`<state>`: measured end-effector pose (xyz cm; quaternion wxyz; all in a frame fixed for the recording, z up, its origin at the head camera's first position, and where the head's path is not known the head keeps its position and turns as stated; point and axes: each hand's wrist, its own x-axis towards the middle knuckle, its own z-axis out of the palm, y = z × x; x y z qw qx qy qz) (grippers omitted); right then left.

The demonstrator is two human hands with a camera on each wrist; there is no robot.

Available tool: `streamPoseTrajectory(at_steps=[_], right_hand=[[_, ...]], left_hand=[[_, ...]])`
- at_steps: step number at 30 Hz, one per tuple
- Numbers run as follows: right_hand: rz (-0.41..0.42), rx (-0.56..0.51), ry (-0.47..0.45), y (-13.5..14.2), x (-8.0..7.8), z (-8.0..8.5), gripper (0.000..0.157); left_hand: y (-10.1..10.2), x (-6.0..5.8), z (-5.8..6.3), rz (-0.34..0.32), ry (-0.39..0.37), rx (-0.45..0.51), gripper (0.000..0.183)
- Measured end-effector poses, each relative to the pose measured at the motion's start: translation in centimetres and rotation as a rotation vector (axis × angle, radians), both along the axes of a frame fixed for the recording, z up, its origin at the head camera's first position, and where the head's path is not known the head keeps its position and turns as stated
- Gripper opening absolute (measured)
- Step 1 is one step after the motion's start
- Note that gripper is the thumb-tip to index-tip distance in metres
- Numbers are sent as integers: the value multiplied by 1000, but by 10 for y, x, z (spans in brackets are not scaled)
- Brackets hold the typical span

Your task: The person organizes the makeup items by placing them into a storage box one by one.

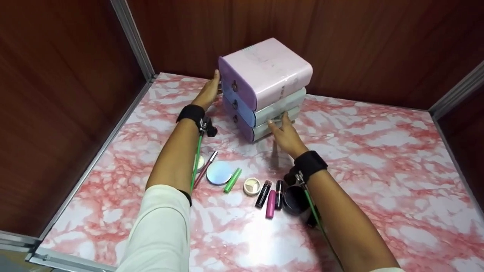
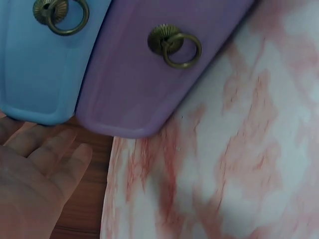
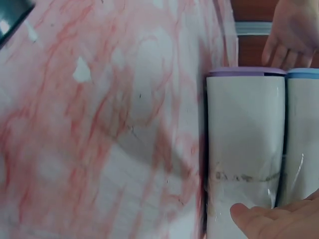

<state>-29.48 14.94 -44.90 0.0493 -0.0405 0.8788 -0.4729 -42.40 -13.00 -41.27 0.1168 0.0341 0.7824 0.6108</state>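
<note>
A small three-tier drawer box point(image 1: 278, 66) stands toward the back of the table, with a pinkish-white top and purple and blue drawer fronts. Brass ring pulls point(image 2: 182, 50) hang on those fronts. My left hand point(image 1: 207, 92) is at the box's left side, fingers extended along the edge of the fronts. In the left wrist view its fingertips reach behind the blue drawer front point(image 2: 37, 74). On the opposite side, my right hand point(image 1: 288, 136) lies against the lower tiers with thumb and fingers spread. The right wrist view shows its fingertips at the white side wall point(image 3: 244, 129).
Cosmetics lie in front of the box: a pale blue round compact point(image 1: 219, 172), a green tube point(image 1: 232, 180), a small cream pot point(image 1: 252, 186), a pink tube point(image 1: 270, 204), black tubes point(image 1: 263, 193) and a black round jar point(image 1: 295, 200). Wood-look panels point(image 1: 359, 45) enclose the marbled table point(image 1: 378, 158).
</note>
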Motion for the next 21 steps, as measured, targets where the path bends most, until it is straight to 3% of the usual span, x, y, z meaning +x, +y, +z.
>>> streamPoseTrajectory(at_steps=[10, 21], right_hand=[[30, -96, -50, 4, -4, 2, 92], [75, -93, -91, 38, -15, 8, 86]], left_hand=[[5, 10, -6, 36, 68, -18, 77], [24, 24, -11, 17, 187, -154, 65]])
